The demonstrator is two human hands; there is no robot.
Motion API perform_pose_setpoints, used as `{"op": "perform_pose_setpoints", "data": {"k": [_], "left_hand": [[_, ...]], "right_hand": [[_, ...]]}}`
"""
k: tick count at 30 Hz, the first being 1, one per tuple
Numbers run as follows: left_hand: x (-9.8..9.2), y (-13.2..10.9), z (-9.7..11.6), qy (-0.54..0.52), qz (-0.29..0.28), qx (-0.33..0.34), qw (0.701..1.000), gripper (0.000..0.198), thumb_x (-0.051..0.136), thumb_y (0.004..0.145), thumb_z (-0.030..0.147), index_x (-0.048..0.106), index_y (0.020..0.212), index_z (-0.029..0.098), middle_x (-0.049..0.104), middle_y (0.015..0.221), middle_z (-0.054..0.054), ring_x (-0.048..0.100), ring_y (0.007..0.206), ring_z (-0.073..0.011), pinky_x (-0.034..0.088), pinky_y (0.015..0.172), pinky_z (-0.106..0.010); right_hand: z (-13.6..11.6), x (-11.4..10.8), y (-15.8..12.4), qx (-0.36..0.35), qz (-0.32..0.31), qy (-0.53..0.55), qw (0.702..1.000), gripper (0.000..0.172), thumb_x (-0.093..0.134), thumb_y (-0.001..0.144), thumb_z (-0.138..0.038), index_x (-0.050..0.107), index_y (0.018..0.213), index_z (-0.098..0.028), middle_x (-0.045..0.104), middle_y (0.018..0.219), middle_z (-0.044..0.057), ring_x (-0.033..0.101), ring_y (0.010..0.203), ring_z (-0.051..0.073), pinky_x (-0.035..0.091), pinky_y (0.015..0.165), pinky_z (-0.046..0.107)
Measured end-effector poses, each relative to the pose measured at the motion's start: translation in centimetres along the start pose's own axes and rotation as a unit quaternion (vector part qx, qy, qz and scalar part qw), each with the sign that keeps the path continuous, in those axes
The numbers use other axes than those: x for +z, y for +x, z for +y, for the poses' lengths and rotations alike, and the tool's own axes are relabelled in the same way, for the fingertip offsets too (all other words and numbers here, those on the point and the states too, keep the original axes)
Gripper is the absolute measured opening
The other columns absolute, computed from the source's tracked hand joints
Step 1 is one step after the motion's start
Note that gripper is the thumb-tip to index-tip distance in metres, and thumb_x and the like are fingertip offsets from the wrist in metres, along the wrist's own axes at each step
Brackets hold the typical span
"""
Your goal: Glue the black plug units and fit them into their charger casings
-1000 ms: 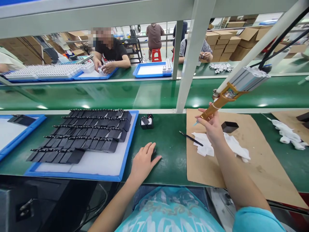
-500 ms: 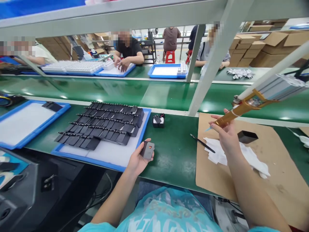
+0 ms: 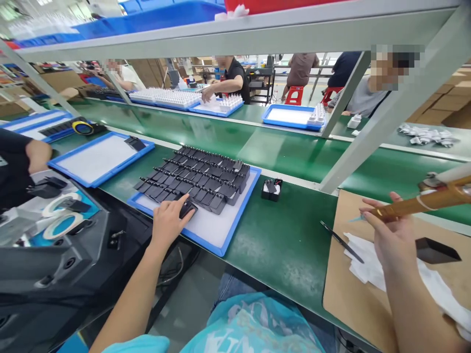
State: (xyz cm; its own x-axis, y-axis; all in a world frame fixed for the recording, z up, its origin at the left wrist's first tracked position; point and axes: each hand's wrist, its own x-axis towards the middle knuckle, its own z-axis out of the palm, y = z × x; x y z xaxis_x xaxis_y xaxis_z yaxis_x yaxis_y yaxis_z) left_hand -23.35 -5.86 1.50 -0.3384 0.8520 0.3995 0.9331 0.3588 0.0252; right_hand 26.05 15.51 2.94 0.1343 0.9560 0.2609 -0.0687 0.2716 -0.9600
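Observation:
At the near edge of a blue-rimmed tray (image 3: 241,215), my left hand (image 3: 166,224) is closed around a black plug adapter (image 3: 189,208) at the end of the front row. Rows of black plug adapters (image 3: 206,169), their pins upward, fill much of that tray. On the right, my right hand (image 3: 395,238) grips an amber glue dispenser (image 3: 415,205), whose thin light-blue nozzle points left. Below it, white cloth (image 3: 368,262), black tweezers (image 3: 342,241) and a black rectangular block (image 3: 437,250) lie on brown cardboard (image 3: 342,289).
A small open black box (image 3: 272,189) stands right of the tray. Another blue tray (image 3: 101,159) with a few black pieces lies to the left. Shelf posts (image 3: 353,142) rise behind the bench. A co-worker's arm (image 3: 39,152) is at far left; other people work across the belt.
My left hand has moved left with the black piece, from in front of me to the tray's front row. The view has turned left. My right hand still holds the dispenser.

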Motion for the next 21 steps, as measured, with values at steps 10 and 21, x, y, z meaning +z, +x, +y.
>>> {"op": "perform_pose_setpoints", "data": {"k": [10, 21], "left_hand": [[0.8, 2.6, 0.5, -0.007, 0.110, -0.048, 0.993, 0.055, 0.055, 0.087, 0.044, 0.051, 0.133, 0.015, 0.051, 0.126, -0.021, 0.044, 0.117, -0.0397, 0.037, 0.095, -0.052], [2.1, 11.6, 19.2, -0.315, -0.151, 0.195, 0.916, 0.082, 0.077, 0.069, 0.033, 0.039, 0.140, 0.020, 0.048, 0.144, -0.016, 0.045, 0.132, -0.0341, 0.039, 0.107, -0.045]], "right_hand": [[-0.8, 0.5, -0.3, 0.003, 0.007, -0.010, 1.000, 0.077, 0.081, 0.062, -0.037, 0.045, 0.130, -0.037, 0.067, 0.107, 0.002, 0.068, 0.082, 0.021, 0.045, 0.102, 0.055], [-0.5, 0.0, -0.5, -0.001, -0.017, 0.012, 1.000, 0.074, 0.079, 0.068, -0.032, 0.044, 0.133, -0.036, 0.068, 0.106, -0.002, 0.068, 0.078, 0.013, 0.056, 0.085, 0.035]]}}
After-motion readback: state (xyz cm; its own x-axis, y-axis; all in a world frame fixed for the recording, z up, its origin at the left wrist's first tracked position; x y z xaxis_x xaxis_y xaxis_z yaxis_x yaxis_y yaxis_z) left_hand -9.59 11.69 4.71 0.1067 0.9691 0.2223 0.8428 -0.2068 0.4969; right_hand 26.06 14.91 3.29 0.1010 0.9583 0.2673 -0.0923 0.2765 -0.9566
